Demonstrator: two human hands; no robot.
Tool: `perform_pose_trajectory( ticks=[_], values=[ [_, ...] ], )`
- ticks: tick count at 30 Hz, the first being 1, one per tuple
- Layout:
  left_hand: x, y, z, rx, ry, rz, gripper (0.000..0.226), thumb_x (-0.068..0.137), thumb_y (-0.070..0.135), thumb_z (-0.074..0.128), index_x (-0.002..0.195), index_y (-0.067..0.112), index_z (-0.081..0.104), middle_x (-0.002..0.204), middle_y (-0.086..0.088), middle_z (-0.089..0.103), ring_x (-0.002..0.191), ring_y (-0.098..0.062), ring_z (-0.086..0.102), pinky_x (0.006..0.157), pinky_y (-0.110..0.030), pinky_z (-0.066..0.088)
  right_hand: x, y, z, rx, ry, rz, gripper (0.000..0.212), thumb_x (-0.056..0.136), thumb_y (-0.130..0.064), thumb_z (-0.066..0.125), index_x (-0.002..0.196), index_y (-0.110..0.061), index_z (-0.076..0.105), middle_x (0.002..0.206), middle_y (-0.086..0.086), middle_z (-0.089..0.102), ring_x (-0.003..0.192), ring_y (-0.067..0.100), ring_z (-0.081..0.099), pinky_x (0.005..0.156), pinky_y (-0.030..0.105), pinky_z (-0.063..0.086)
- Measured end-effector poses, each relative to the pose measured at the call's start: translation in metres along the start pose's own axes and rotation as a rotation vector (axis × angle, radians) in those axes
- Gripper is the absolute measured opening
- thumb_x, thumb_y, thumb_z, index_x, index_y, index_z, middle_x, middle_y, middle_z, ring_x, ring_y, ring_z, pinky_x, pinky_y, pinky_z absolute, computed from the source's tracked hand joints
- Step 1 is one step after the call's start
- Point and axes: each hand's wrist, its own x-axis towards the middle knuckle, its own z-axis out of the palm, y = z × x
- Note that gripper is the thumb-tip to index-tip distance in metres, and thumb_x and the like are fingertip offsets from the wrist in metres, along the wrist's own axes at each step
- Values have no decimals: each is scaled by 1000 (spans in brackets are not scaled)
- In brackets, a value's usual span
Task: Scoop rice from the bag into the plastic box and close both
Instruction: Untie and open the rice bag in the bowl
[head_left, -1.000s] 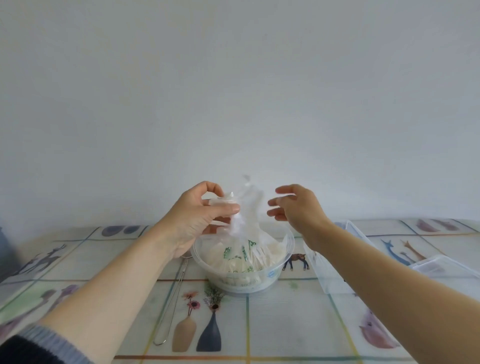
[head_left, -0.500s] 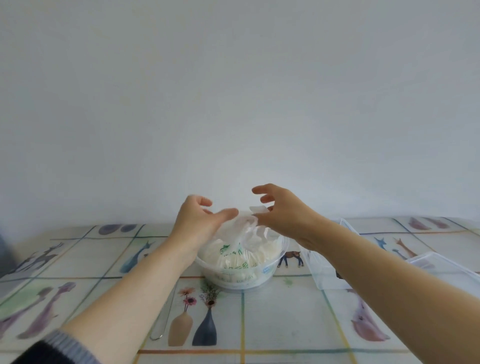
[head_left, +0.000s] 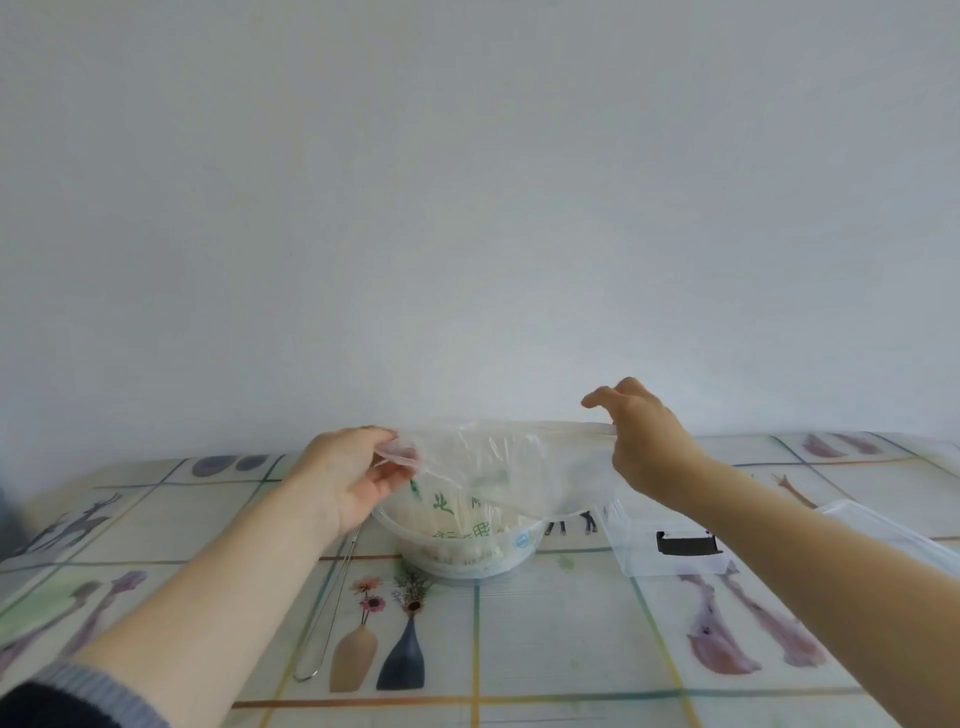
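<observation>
A clear plastic bag of rice (head_left: 498, 467) with green print sits in a round clear bowl (head_left: 467, 561) at the middle of the table. My left hand (head_left: 348, 478) pinches the bag's left rim. My right hand (head_left: 644, 447) pinches the right rim, so the mouth is stretched wide between them. To the right of the bowl stands the clear plastic box (head_left: 660, 545) with a black latch, partly hidden behind my right forearm. Its clear lid (head_left: 893, 525) lies further right.
A thin metal long-handled utensil (head_left: 327, 618) lies on the table left of the bowl, running toward me. The patterned tablecloth (head_left: 545, 634) covers the table. A plain white wall rises right behind the table's far edge.
The bag's neck was bunched upright in my left hand. Both hands have since taken the rim and pulled apart sideways, spreading the mouth open over the bowl.
</observation>
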Motion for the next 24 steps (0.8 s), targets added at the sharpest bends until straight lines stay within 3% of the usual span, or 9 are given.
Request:
perform_pose_trajectory(
  ticks=[4, 6, 8, 12, 15, 17, 20, 22, 24],
  values=[
    [-1, -14, 14, 169, 28, 61, 22, 85, 23, 74, 88, 6, 59, 43, -2, 45, 38, -15, 40, 41, -23, 38, -11, -35, 0, 71, 194, -305, 60, 72, 14, 53, 127, -11, 58, 121, 9, 57, 114, 27, 48, 96, 39, 43],
    [-6, -14, 23, 247, 8, 123, 34, 86, 40, 69, 79, 9, 57, 38, 0, 39, 29, -13, 33, 37, -20, 31, -19, -59, -4, 152, 282, -562, 43, 72, 11, 55, 110, -6, 67, 104, 9, 67, 99, 26, 58, 85, 39, 46],
    [-11, -13, 27, 324, 2, 164, 47, 91, 53, 55, 70, 11, 54, 36, 1, 42, 27, -13, 35, 40, -21, 31, -24, -75, -2, 202, 168, -713, 32, 82, 0, 50, 106, -9, 68, 94, 5, 71, 88, 22, 63, 77, 36, 49],
    [-13, -3, 15, 252, 108, 299, 42, 98, 42, 45, 63, 18, 43, 54, 4, 40, 35, -11, 34, 35, -21, 32, -13, -70, 9, 126, -129, -393, 38, 100, -45, 34, 120, -25, 58, 76, -2, 65, 84, 24, 63, 75, 38, 49],
    [-8, -1, -5, 227, 174, 359, 46, 99, 37, 43, 57, 17, 39, 45, 5, 38, 28, -9, 35, 32, -16, 33, -5, -49, 17, -52, -113, -240, 78, 79, -73, 50, 143, -32, 29, 73, -9, 55, 78, 18, 60, 62, 33, 45],
    [-10, -5, -10, 267, 90, 371, 46, 98, 43, 44, 60, 17, 46, 44, 6, 44, 30, -9, 40, 37, -19, 36, -5, -42, 23, -10, -156, -285, 108, 62, -75, 64, 146, -37, 8, 87, -12, 53, 66, 2, 52, 59, 28, 42],
    [-11, -4, -26, 192, -62, 275, 41, 82, 55, 51, 83, 16, 63, 59, -1, 63, 46, -15, 58, 50, -29, 46, -4, -41, 34, 46, -233, -340, 127, 52, -69, 73, 144, -49, -14, 117, -4, 50, 71, 7, 54, 71, 32, 51],
    [-6, -7, -43, 250, 5, 244, 50, 78, 55, 49, 92, 10, 64, 70, -9, 61, 54, -22, 57, 53, -32, 47, -4, -37, 37, 59, -227, -358, 129, 54, -64, 75, 142, -53, -19, 128, -2, 47, 84, 10, 51, 78, 31, 50],
    [1, -23, -62, 592, 170, 242, 42, 84, 49, 50, 79, 9, 61, 63, -4, 52, 50, -19, 48, 50, -28, 39, -6, -34, 38, 69, -208, -374, 124, 59, -62, 76, 144, -53, -14, 132, -5, 46, 84, 5, 48, 78, 28, 47]
  ],
)
